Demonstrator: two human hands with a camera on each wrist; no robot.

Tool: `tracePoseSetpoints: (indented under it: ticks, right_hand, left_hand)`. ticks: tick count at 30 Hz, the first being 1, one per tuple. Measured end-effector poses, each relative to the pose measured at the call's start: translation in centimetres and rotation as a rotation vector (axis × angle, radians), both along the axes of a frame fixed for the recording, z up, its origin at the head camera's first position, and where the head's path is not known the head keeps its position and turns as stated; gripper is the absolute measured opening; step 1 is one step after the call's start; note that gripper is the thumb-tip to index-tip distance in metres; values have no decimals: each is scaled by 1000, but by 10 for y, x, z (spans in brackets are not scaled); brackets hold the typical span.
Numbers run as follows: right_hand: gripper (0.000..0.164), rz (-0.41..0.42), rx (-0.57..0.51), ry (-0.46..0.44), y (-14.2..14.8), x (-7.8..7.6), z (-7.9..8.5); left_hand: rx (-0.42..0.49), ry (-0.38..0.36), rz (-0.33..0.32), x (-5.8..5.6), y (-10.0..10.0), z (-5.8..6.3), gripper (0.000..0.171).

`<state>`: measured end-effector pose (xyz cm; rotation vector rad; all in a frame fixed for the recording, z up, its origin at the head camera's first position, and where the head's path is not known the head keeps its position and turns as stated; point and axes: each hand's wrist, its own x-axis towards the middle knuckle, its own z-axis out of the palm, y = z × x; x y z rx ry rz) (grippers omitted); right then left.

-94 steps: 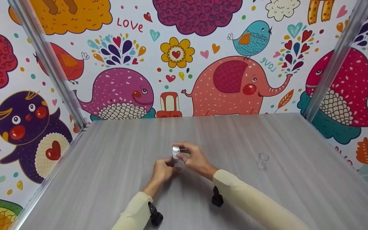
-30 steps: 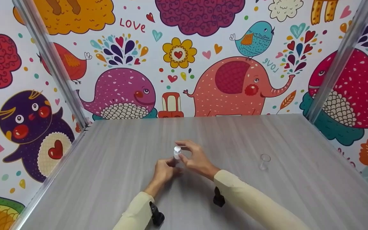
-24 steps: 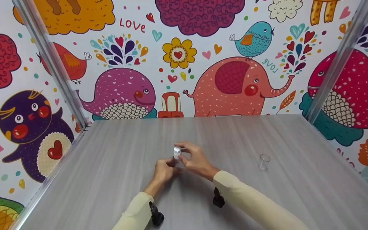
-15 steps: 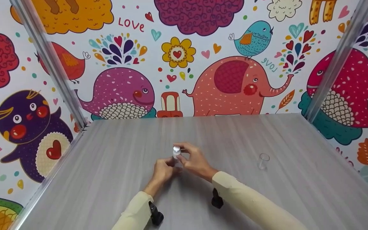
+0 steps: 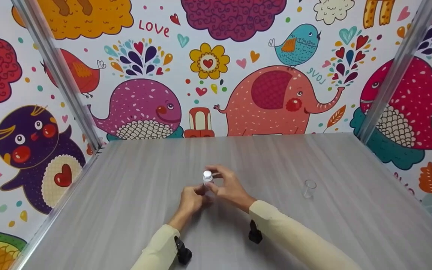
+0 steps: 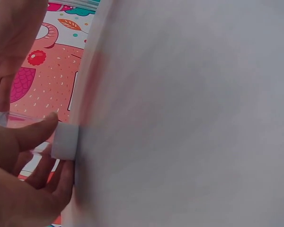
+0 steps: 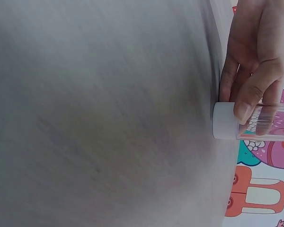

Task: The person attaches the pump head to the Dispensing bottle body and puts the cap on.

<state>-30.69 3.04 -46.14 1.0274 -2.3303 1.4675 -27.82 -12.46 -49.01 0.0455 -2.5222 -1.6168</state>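
A clear jar (image 7: 267, 135) stands upside down on its white lid (image 7: 225, 121), the lid against the tabletop. My left hand (image 5: 191, 201) grips the jar low down, thumb and fingers curled around it just above the lid, as the left wrist view shows. On top of the jar sits a small white bottle (image 5: 207, 176) with a rounded white cap. My right hand (image 5: 231, 188) pinches that bottle, thumb at its near side and forefinger behind. In the left wrist view only an end of the bottle shows at the edge, below the right hand's fingers.
A second clear jar (image 5: 309, 189), open at the top, stands upright to the right on the grey wood-grain table (image 5: 276, 161). Walls printed with cartoon animals rise behind and at both sides, with metal posts (image 5: 62, 82) at the corners.
Both hands and the stack stay in the same place. The right forefinger and thumb shift slightly on the white bottle, the forefinger lifting a little. The head view sways slightly.
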Motion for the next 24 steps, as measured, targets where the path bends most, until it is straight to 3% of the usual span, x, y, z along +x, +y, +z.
tracePoseSetpoints:
  ticks: [6, 16, 24]
  right_hand:
    - [48, -30, 29, -37, 1, 0, 4]
    - [44, 40, -1, 18, -1, -2, 0]
    - [38, 30, 24, 37, -3, -1, -3]
  left_hand:
    - [11, 5, 5, 1, 0, -1, 33]
    - [17, 5, 7, 1, 0, 0, 37]
    - [-1, -11, 20, 0, 0, 0, 33]
